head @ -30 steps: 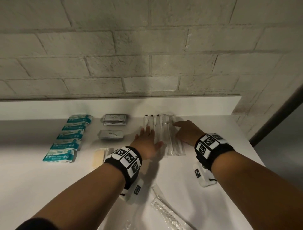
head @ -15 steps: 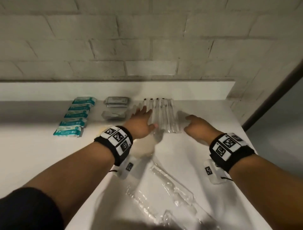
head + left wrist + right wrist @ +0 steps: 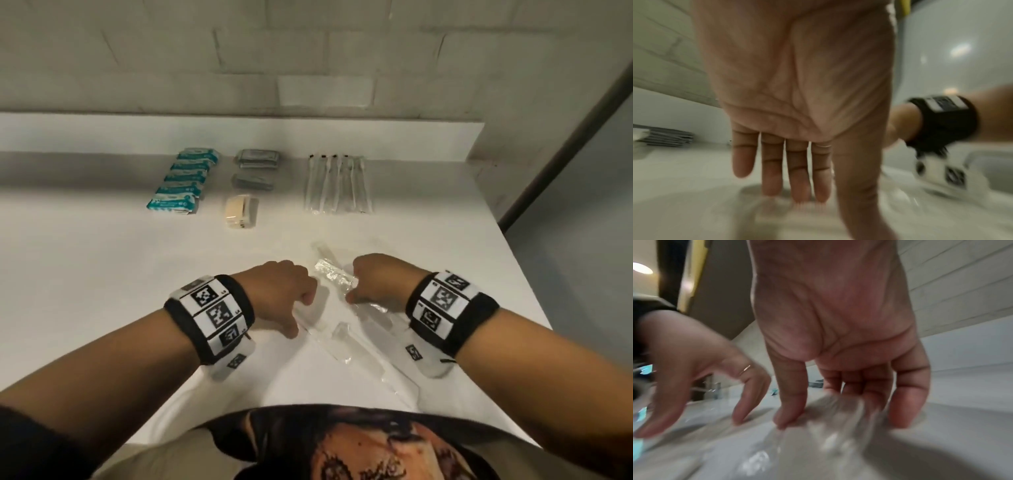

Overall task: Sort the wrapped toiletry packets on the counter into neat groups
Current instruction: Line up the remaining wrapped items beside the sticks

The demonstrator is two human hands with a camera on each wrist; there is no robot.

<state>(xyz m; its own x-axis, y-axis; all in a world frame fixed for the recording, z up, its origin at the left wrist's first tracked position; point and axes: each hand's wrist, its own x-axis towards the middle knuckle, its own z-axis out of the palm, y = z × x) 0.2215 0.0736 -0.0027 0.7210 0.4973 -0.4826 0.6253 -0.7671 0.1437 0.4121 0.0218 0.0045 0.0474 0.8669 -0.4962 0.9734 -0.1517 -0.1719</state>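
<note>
Several loose clear-wrapped toothbrush packets (image 3: pixel 339 339) lie crossed near the counter's front edge, between my hands. My right hand (image 3: pixel 370 284) comes down on one crinkled clear packet (image 3: pixel 337 279). In the right wrist view that packet (image 3: pixel 838 426) runs between thumb and curled fingers, and the right hand (image 3: pixel 828 410) pinches it. My left hand (image 3: pixel 291 301) hovers just left of the pile. Its fingers (image 3: pixel 795 175) point straight down, holding nothing. Sorted at the back are a row of wrapped toothbrushes (image 3: pixel 337 185), teal packets (image 3: pixel 181 181), grey packets (image 3: pixel 257 168) and a beige soap (image 3: pixel 241 212).
The white counter (image 3: pixel 102 274) ends at a raised back ledge (image 3: pixel 239 133) under a brick wall. Its right edge (image 3: pixel 513 260) drops to a grey floor. My torso presses against the front edge.
Both hands have drawn back from the toothbrush row at the back to the loose clear packets near the front. The right hand has taken hold of one. The head view has tilted down.
</note>
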